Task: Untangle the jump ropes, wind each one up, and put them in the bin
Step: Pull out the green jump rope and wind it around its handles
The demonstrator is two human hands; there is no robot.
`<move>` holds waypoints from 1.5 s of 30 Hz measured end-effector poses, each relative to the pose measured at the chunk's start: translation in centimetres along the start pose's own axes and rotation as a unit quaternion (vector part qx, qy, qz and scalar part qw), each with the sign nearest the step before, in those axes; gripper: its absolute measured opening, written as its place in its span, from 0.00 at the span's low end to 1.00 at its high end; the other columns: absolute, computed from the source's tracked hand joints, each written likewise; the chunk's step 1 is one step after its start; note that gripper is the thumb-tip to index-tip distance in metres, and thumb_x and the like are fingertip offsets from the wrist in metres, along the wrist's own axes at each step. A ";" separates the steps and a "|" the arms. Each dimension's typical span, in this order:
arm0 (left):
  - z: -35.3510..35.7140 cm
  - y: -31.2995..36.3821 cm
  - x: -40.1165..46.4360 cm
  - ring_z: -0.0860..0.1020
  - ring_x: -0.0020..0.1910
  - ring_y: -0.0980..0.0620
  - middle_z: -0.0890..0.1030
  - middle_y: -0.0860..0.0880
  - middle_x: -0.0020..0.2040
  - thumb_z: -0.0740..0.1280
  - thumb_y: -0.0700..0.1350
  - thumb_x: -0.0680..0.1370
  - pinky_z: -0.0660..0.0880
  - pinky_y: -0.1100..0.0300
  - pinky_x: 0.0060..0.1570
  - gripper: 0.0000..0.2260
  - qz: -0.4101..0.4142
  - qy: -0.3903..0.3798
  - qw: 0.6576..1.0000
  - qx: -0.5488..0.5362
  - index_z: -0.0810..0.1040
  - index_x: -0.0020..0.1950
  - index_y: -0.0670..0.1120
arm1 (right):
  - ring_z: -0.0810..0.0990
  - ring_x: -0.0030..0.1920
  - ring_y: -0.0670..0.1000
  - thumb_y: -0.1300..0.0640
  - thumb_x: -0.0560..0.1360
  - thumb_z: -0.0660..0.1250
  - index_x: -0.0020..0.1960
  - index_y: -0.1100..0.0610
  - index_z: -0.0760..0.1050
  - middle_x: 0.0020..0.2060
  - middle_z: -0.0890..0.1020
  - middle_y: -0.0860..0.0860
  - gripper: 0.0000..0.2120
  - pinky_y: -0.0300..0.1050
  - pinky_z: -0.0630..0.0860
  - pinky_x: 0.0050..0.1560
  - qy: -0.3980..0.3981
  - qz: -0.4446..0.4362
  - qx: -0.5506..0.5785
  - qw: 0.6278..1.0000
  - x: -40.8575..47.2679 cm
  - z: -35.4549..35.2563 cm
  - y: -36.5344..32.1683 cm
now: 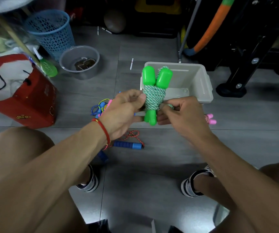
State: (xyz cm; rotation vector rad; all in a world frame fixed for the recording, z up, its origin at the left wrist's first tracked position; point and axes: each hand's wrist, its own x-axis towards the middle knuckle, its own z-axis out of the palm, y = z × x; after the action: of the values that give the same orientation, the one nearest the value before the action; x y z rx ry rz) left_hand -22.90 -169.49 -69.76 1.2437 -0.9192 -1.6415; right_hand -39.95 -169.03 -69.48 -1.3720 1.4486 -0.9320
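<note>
Held above the grey bin (206, 84), the green jump rope (154, 96) is gripped by the left hand (127, 110) while the right hand (180, 113) pinches its loose end, which could slip and unwind the coils.

A green-handled jump rope (154, 96), its green-white cord wound tight round both handles, stands upright before the empty beige bin (202, 84), while other ropes (101, 106) lie tangled on the floor
</note>
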 end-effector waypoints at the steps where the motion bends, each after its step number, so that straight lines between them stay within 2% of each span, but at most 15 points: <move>1: -0.4 0.1 0.0 0.80 0.55 0.39 0.81 0.39 0.55 0.62 0.42 0.83 0.79 0.37 0.55 0.05 -0.006 -0.015 1.000 -0.009 0.76 0.54 0.41 | 0.87 0.35 0.58 0.67 0.79 0.67 0.46 0.65 0.85 0.35 0.86 0.60 0.08 0.53 0.85 0.41 -0.013 0.007 0.012 1.000 0.1 -0.3 0.0; 3: -1.0 0.1 0.1 0.79 0.58 0.39 0.80 0.38 0.57 0.66 0.42 0.81 0.78 0.35 0.56 0.05 -0.034 -0.048 0.998 -0.025 0.74 0.55 0.42 | 0.87 0.38 0.60 0.66 0.79 0.67 0.49 0.65 0.85 0.38 0.86 0.61 0.07 0.56 0.85 0.45 -0.049 0.020 0.022 0.998 0.2 -0.8 0.1; 6: -1.4 -0.1 0.0 0.78 0.63 0.37 0.79 0.36 0.64 0.69 0.44 0.77 0.77 0.37 0.59 0.20 -0.087 -0.127 0.986 -0.064 0.72 0.67 0.38 | 0.87 0.41 0.61 0.66 0.80 0.67 0.51 0.64 0.84 0.40 0.87 0.61 0.07 0.55 0.85 0.47 -0.104 0.031 0.028 0.994 0.3 -1.7 -0.3; 9: -1.1 -0.2 -0.4 0.83 0.54 0.44 0.83 0.41 0.56 0.67 0.45 0.77 0.81 0.48 0.49 0.16 -0.101 -0.161 0.978 -0.084 0.77 0.62 0.38 | 0.87 0.40 0.61 0.67 0.80 0.66 0.51 0.65 0.83 0.39 0.86 0.62 0.06 0.51 0.85 0.44 -0.131 0.049 0.038 0.989 0.2 -1.9 -0.7; 13: -0.4 -0.6 -0.5 0.83 0.52 0.45 0.84 0.41 0.53 0.65 0.45 0.76 0.81 0.51 0.46 0.16 -0.070 -0.130 0.987 -0.069 0.79 0.59 0.37 | 0.87 0.38 0.60 0.66 0.78 0.68 0.49 0.63 0.84 0.38 0.86 0.61 0.06 0.57 0.85 0.44 -0.082 0.050 -0.004 0.995 -0.1 -1.3 0.1; 16: -0.1 -0.7 -0.4 0.83 0.51 0.45 0.84 0.40 0.53 0.66 0.46 0.76 0.81 0.51 0.45 0.16 -0.053 -0.117 0.990 -0.058 0.79 0.58 0.36 | 0.87 0.37 0.54 0.61 0.77 0.67 0.48 0.58 0.86 0.36 0.87 0.54 0.08 0.54 0.85 0.44 -0.028 -0.003 -0.083 0.996 -0.1 -1.0 0.6; 18: -0.1 -0.5 -0.1 0.83 0.51 0.44 0.84 0.39 0.54 0.65 0.46 0.77 0.81 0.50 0.45 0.16 -0.044 -0.108 0.991 -0.066 0.79 0.58 0.35 | 0.86 0.37 0.54 0.56 0.76 0.65 0.46 0.58 0.84 0.34 0.86 0.53 0.10 0.56 0.84 0.45 -0.005 -0.059 -0.126 0.990 -0.2 -0.9 0.6; 20: -0.3 -0.2 0.2 0.83 0.51 0.42 0.83 0.37 0.54 0.63 0.46 0.79 0.81 0.48 0.46 0.17 -0.044 -0.092 0.991 -0.084 0.77 0.60 0.33 | 0.86 0.36 0.52 0.57 0.77 0.66 0.44 0.61 0.82 0.34 0.86 0.53 0.10 0.57 0.83 0.44 0.001 -0.113 -0.129 0.985 -0.6 -0.8 0.3; 23: -0.8 0.1 0.4 0.81 0.53 0.41 0.81 0.37 0.58 0.60 0.47 0.82 0.80 0.46 0.53 0.19 -0.055 -0.104 0.986 -0.122 0.75 0.65 0.34 | 0.86 0.36 0.47 0.59 0.77 0.71 0.47 0.59 0.84 0.35 0.86 0.49 0.05 0.55 0.84 0.45 0.013 -0.164 -0.085 0.983 -0.9 -1.0 -0.4; 25: -0.9 0.3 0.4 0.79 0.53 0.42 0.79 0.39 0.59 0.58 0.48 0.83 0.79 0.48 0.50 0.20 -0.067 -0.137 0.976 -0.156 0.73 0.69 0.37 | 0.86 0.36 0.47 0.59 0.76 0.74 0.49 0.58 0.85 0.36 0.87 0.48 0.04 0.53 0.84 0.44 0.047 -0.196 -0.063 0.977 -0.9 -1.1 -0.7; 28: -1.0 0.4 0.4 0.76 0.54 0.42 0.76 0.41 0.58 0.59 0.49 0.81 0.78 0.50 0.47 0.21 -0.072 -0.182 0.962 -0.192 0.69 0.71 0.41 | 0.84 0.39 0.46 0.59 0.74 0.76 0.53 0.59 0.85 0.41 0.86 0.50 0.08 0.47 0.82 0.44 0.115 -0.285 -0.116 0.945 -1.0 -0.8 -0.7; 31: -1.0 0.3 0.5 0.76 0.55 0.43 0.76 0.42 0.59 0.57 0.50 0.82 0.77 0.51 0.47 0.20 -0.078 -0.218 0.949 -0.214 0.68 0.71 0.43 | 0.83 0.40 0.46 0.60 0.75 0.75 0.54 0.61 0.83 0.42 0.85 0.51 0.09 0.42 0.81 0.46 0.135 -0.324 -0.133 0.927 -1.1 -0.9 -0.7; 36: -1.1 0.3 0.6 0.75 0.56 0.43 0.76 0.43 0.58 0.55 0.51 0.83 0.77 0.52 0.48 0.18 -0.078 -0.235 0.939 -0.236 0.70 0.68 0.44 | 0.83 0.40 0.52 0.63 0.78 0.72 0.50 0.64 0.84 0.42 0.84 0.56 0.04 0.49 0.80 0.42 0.178 -0.439 -0.220 0.853 -0.6 -0.8 -0.3; 39: -1.4 0.5 0.7 0.77 0.55 0.42 0.76 0.41 0.60 0.58 0.50 0.81 0.77 0.50 0.48 0.20 -0.070 -0.236 0.941 -0.232 0.69 0.70 0.43 | 0.82 0.39 0.53 0.64 0.78 0.72 0.49 0.65 0.85 0.42 0.83 0.57 0.04 0.49 0.80 0.41 0.169 -0.456 -0.219 0.846 -0.1 -1.4 -0.1; 45: -1.2 0.6 0.5 0.79 0.52 0.44 0.76 0.42 0.60 0.56 0.48 0.83 0.78 0.51 0.46 0.18 -0.056 -0.208 0.943 -0.254 0.69 0.70 0.42 | 0.80 0.45 0.48 0.68 0.76 0.73 0.55 0.66 0.84 0.46 0.83 0.58 0.08 0.37 0.78 0.49 0.105 -0.446 -0.186 0.869 -0.3 -0.7 0.2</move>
State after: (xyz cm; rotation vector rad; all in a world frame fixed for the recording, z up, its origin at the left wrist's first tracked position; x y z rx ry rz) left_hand -21.65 -170.20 -69.64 0.6134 -0.6059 -2.1106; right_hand -40.64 -168.76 -69.41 -2.3891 1.1492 -1.4514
